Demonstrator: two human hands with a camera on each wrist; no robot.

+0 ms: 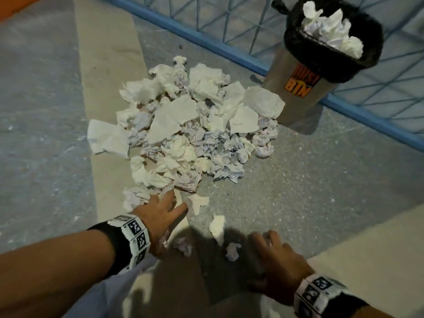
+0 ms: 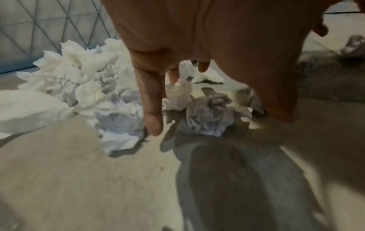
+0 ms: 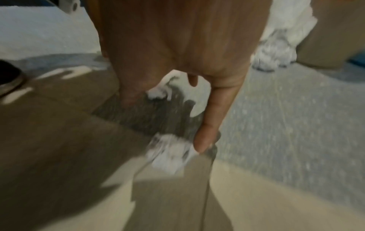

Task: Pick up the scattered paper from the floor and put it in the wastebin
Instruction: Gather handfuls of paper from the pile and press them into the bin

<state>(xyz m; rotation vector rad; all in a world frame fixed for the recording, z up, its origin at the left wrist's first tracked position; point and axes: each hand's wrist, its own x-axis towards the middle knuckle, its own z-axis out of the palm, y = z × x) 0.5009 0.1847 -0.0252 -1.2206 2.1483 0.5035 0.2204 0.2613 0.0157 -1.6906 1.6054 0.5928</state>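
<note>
A big pile of crumpled white paper (image 1: 188,125) lies on the floor, also showing in the left wrist view (image 2: 82,75). The grey wastebin (image 1: 296,97) with a black liner stands at the pile's far right, heaped with paper (image 1: 332,31). My left hand (image 1: 169,203) (image 2: 173,73) reaches with straight, spread fingers to the pile's near edge and holds nothing. My right hand (image 1: 268,239) (image 3: 193,87) hovers blurred with fingers extended over a small crumpled ball (image 1: 232,251) (image 3: 169,153). Loose scraps (image 1: 218,226) lie between the hands.
A blue metal grille (image 1: 229,26) runs behind the pile and the bin. The floor is grey with a beige stripe (image 1: 107,65). A dark shoe (image 3: 8,81) shows at the left edge of the right wrist view. My shadow falls on the near floor.
</note>
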